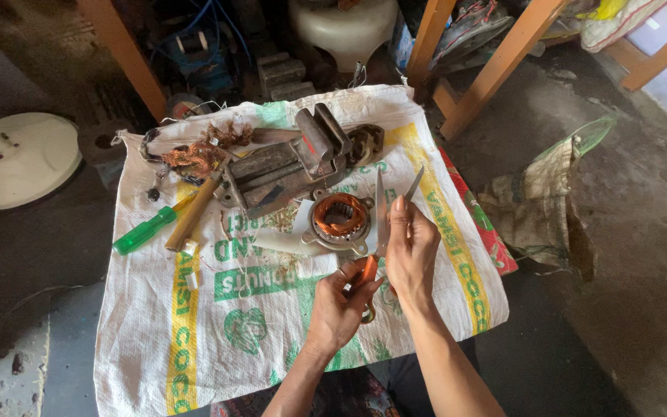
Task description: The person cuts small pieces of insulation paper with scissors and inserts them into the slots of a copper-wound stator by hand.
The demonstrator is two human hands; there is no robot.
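Head view: left hand [339, 305] fingers curled through orange-handled scissors [372, 255], blades up at 12. Right hand [411, 251] pinches a thin pale strip [414, 184] beside the blade, apparently presenting it for a cut. Wound motor stator [340, 218] at 11, bench vise [287, 166] beyond, all on the woven sack [194, 324].

Dark, dusty concrete floor [642, 255], daylight falling from the right. Orange wooden frame legs [503, 62] slant across the top. White round fan base [17, 158] at left; crumpled cloth [538, 205] lying at right.

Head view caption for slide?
Left hand works orange-handled scissors; right hand holds a thin strip above a copper-wound stator.
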